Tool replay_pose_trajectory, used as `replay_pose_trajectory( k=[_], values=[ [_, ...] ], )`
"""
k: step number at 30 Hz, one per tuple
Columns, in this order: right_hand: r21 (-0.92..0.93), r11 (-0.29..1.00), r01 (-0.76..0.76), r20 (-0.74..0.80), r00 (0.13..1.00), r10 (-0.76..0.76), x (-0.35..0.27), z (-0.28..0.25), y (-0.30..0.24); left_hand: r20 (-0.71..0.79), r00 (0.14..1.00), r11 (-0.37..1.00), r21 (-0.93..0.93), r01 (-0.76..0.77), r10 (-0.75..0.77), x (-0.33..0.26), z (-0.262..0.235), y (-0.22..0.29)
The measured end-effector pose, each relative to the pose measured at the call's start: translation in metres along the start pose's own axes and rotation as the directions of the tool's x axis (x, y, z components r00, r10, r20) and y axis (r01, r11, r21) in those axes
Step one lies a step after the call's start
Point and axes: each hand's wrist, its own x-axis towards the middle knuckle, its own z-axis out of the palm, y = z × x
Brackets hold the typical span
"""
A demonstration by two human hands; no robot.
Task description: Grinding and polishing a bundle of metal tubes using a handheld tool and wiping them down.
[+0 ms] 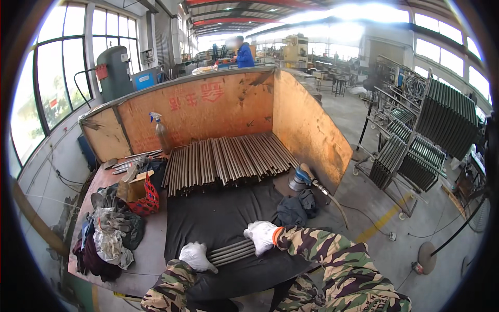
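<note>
Several thin grey metal rods (232,253) lie side by side on a black cloth (221,213) at the table's near edge. My left hand (196,257), in a white knitted glove, is closed around their left ends. At their right ends my right hand (261,236), in a white glove with an orange cuff, is closed too; its fingers are partly hidden. Both sleeves are camouflage cloth. Beyond the cloth lies a wide pile of brownish metal rods (228,161), stacked side by side and pointing away from me.
Plywood boards (197,104) wall the table's back and right. A blue-topped sander (301,177) with a hose sits beside a dark rag (297,208). At left are a spray bottle (162,136), a box (143,195) and gloves (112,229). Loaded racks (410,140) stand right; a person (244,53) stands far off.
</note>
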Motion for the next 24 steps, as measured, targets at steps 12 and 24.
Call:
replay_pose_trajectory(
  k=[12, 24],
  values=[
    [-0.090, 0.994, -0.065, -0.060, 0.996, 0.059, -0.014, 0.023, -0.024, -0.056, 0.997, 0.989, -0.139, 0.041, -0.049, -0.027, 0.012, 0.026],
    [-0.177, 0.975, -0.133, -0.144, 0.984, 0.108, -0.027, 0.046, -0.031, -0.148, 0.987, 0.992, -0.112, 0.052, -0.068, -0.039, 0.028, 0.050]
  ],
)
